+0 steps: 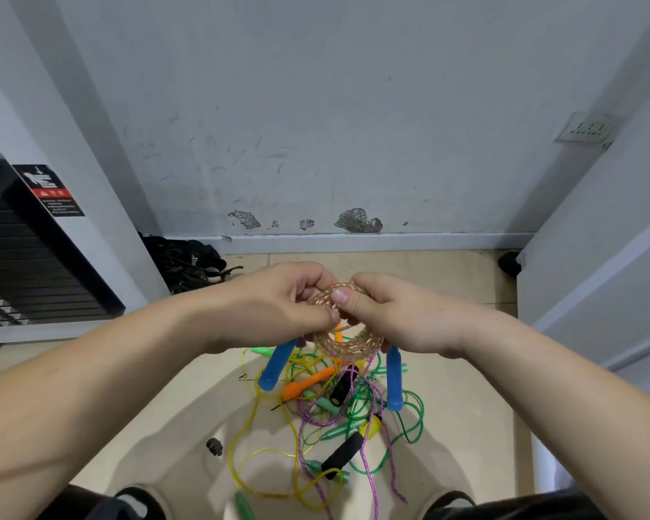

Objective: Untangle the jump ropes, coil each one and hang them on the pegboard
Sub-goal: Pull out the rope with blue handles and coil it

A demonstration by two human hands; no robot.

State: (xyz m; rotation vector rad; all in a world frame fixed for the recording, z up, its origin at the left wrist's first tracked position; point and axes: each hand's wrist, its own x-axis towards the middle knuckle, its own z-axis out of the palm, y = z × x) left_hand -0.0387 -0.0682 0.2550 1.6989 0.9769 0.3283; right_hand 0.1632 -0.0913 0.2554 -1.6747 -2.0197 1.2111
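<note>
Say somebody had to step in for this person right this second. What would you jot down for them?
Left hand: pinches the top of the coiled braided rope.
Right hand: grips the same coil, thumb on top.
Its two blue handles hang below the hands.
Done: this one rope is coiled, but not hung.
Left: the tangle lying below, with a yellow rope, a green rope, a purple rope, a black foam handle and an orange handle. No pegboard is in view.
</note>
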